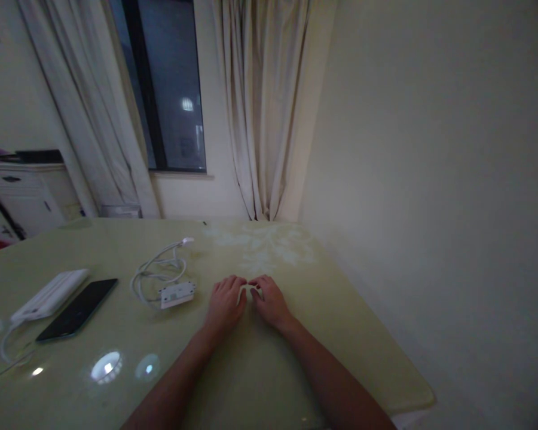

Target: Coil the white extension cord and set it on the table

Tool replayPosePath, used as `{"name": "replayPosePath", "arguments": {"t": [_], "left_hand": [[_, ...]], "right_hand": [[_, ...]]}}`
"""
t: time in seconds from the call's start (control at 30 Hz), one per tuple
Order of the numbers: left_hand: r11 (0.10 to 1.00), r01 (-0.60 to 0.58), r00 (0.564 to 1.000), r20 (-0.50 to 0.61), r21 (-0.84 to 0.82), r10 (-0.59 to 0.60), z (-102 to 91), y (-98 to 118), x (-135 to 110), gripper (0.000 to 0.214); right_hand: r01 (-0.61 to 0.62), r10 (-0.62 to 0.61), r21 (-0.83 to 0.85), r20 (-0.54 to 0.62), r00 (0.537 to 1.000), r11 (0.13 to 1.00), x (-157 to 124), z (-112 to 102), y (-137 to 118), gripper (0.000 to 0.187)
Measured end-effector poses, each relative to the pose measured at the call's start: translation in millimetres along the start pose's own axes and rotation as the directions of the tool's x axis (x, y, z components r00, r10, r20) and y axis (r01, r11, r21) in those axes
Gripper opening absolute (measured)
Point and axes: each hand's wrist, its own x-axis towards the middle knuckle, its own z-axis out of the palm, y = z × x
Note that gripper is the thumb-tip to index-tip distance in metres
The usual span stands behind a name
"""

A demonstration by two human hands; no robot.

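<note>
My left hand rests on the pale green tabletop with its fingers loosely curved and the thumb apart from them. Close beside it, my right hand mirrors that pose, thumb and fingers spaced apart. The index fingertips of both hands nearly meet; whether they touch is hard to tell. No object shows in either hand. Nearest to my left hand is a white power strip, its white cable looped behind it and ending in a plug.
On the left lie a dark phone and a white power bank with a cable. Lamp reflections shine on the tabletop. A wall runs along the right. Curtains and a window stand behind, with a white cabinet at far left.
</note>
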Motion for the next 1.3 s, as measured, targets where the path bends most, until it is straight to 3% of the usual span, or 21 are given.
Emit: {"name": "replayPosePath", "arguments": {"t": [0.07,0.13,0.2,0.27,0.33,0.37,0.4,0.43,0.53,0.67,0.93,1.1,1.2,1.3], "left_hand": [[0.984,0.146,0.982,-0.137,0.105,-0.131,-10.3,-12.4,5.0,0.028],[0.934,0.320,0.910,-0.325,0.156,-0.258,-24.4,-30.1,10.0,0.035],[0.862,0.493,0.778,-0.503,0.116,-0.377,-40.3,-51.9,13.3,0.044],[0.764,0.645,0.596,-0.619,-0.010,-0.512,-54.8,-76.4,13.6,0.056],[0.619,0.765,0.405,-0.614,-0.179,-0.678,-64.8,-101.6,10.7,0.071],[0.542,0.803,0.337,-0.562,-0.247,-0.755,-67.7,-113.6,8.3,0.076],[0.483,0.828,0.300,-0.502,-0.286,-0.811,-69.1,-124.8,5.5,0.078],[0.449,0.840,0.292,-0.446,-0.304,-0.846,-69.3,-134.9,2.6,0.077],[0.448,0.841,0.327,-0.374,-0.303,-0.868,-65.5,-155.7,-4.5,0.068],[0.463,0.829,0.384,-0.283,-0.313,-0.879,-58.9,-163.0,-6.4,0.050],[0.626,0.678,0.612,-0.176,-0.386,-0.771,-42.3,-148.1,3.7,0.047],[0.574,0.537,0.765,0.071,-0.618,-0.640,-33.4,-120.2,9.2,0.056],[0.509,0.491,0.852,0.266,-0.707,-0.452,-27.5,-100.0,10.8,0.062],[0.474,0.489,0.872,0.391,-0.732,-0.296,-22.3,-82.4,11.7,0.060]], "right_hand": [[-0.032,0.032,-0.010,-0.023,0.999,0.999,0.7,-3.2,2.0,0.022],[-0.062,0.061,-0.016,-0.035,0.997,0.998,1.2,-5.3,5.3,0.022],[-0.077,0.076,-0.023,-0.041,0.996,0.997,1.8,-6.5,8.5,0.021],[-0.080,0.079,-0.026,-0.043,0.996,0.996,2.5,-7.5,10.4,0.020],[-0.088,0.087,-0.027,-0.043,0.995,0.996,3.3,-8.8,10.8,0.019],[-0.093,0.092,-0.028,-0.041,0.995,0.995,3.7,-9.5,10.6,0.018],[-0.097,0.095,-0.029,-0.042,0.995,0.995,4.0,-10.1,10.3,0.018],[-0.098,0.096,-0.031,-0.043,0.994,0.995,4.2,-10.6,10.1,0.017],[-0.097,0.095,-0.025,-0.058,0.994,0.995,4.4,-10.5,10.6,0.017],[-0.086,0.085,-0.013,-0.068,0.994,0.996,4.8,-8.3,12.7,0.016],[-0.085,0.083,-0.021,-0.060,0.995,0.996,5.8,-6.5,12.5,0.018],[-0.089,0.095,0.045,-0.147,0.985,0.995,9.1,-5.3,18.9,0.022],[-0.107,0.139,0.107,-0.351,0.926,0.988,12.9,-10.5,25.1,0.037],[-0.138,0.169,0.098,-0.536,0.827,0.986,15.4,-19.7,35.5,0.047]]}}
